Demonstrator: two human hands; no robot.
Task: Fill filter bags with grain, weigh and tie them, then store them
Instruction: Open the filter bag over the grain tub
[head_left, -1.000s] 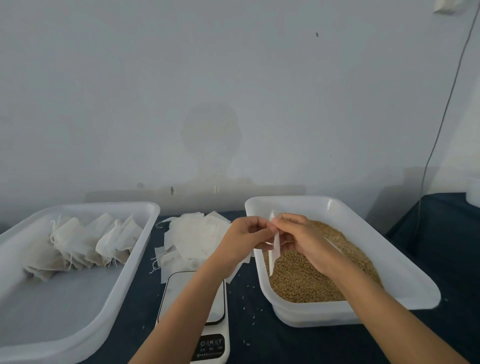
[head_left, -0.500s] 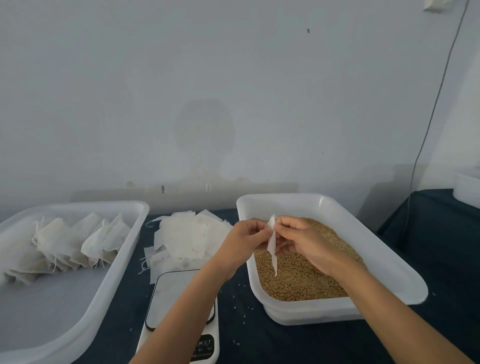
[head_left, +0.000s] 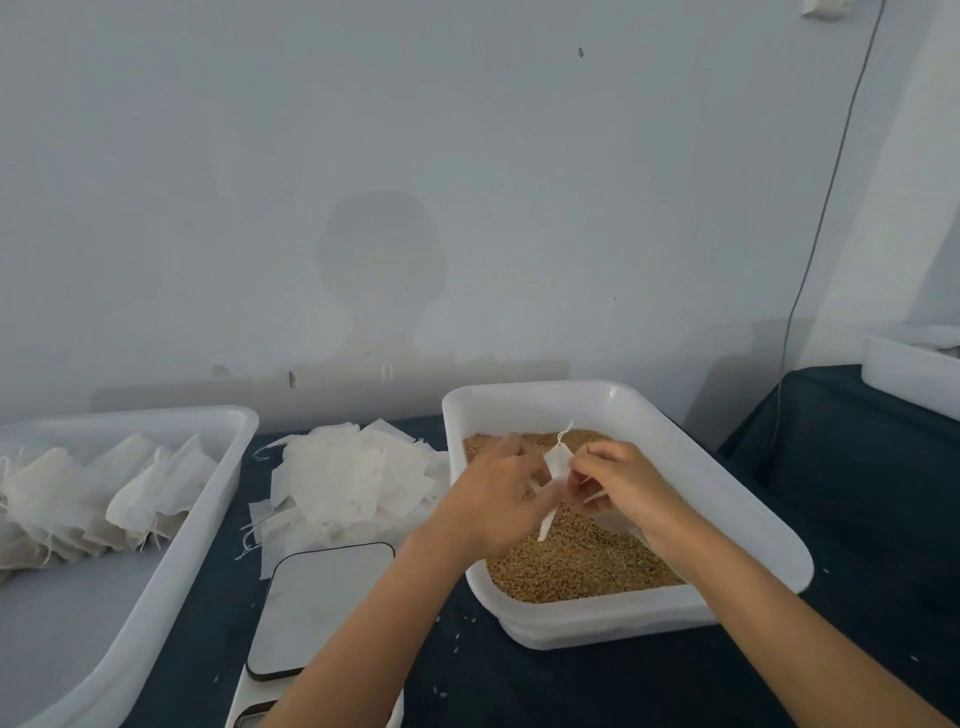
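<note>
Both hands are pinching a small white paper filter bag (head_left: 558, 462) over the white plastic tub of brown grain (head_left: 576, 551): left hand (head_left: 493, 499) and right hand (head_left: 618, 480) gripping its edges. Filled tied bags (head_left: 98, 499) are sitting in the left white tub (head_left: 218, 483), with empty bags (head_left: 353, 478) and a white digital scale (head_left: 317, 608) on the dark tabletop (head_left: 857, 519).

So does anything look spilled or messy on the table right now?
Yes. A few loose grains lie scattered on the dark cloth between the scale and the grain tray. The empty filter bags sit in a loose, uneven heap behind the scale rather than a neat stack. Nothing looks damaged.
</note>
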